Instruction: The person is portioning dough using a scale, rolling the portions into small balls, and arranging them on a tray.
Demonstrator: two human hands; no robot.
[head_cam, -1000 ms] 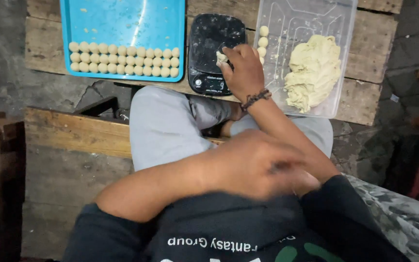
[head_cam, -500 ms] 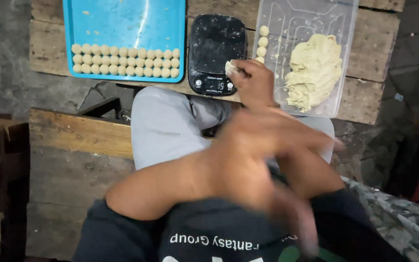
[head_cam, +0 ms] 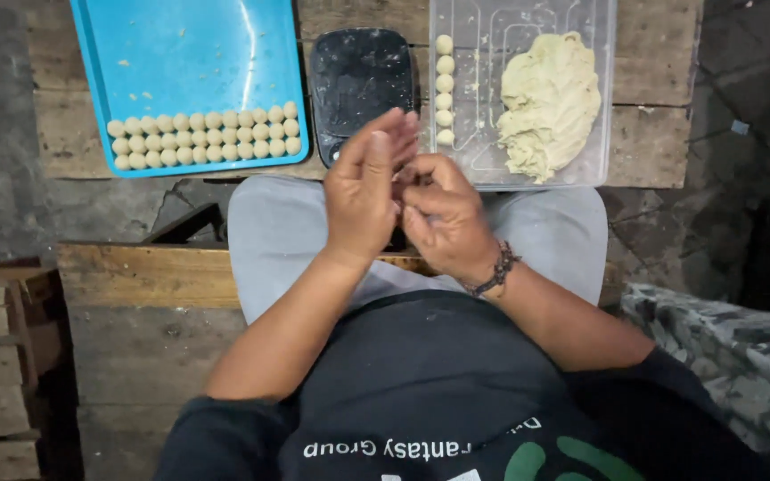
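In the head view we see both hands raised together above the lap, in front of the near edge of a wooden table [head_cam: 661,134]. The left hand [head_cam: 363,191] stands with its fingers held straight and close together, palm turned toward the right hand [head_cam: 443,214], whose fingers curl inward against that palm. The two hands are pressed together; whatever sits between the palms is hidden, so we cannot tell what they enclose. A beaded bracelet [head_cam: 495,272] circles the right wrist. Directly beyond the hands, a black kitchen scale [head_cam: 358,80] rests on the table, partly covered by the left fingertips. To its left lies a blue tray [head_cam: 189,53] carrying three tight rows of small dough balls [head_cam: 207,138] along its near edge. To the right of the scale stands a clear plastic container [head_cam: 599,89]; a large dough mass [head_cam: 550,102] fills its right half, and a single column of rolled balls [head_cam: 444,89] runs along its left wall. Grey trousers [head_cam: 278,232] cover the knees below the hands.
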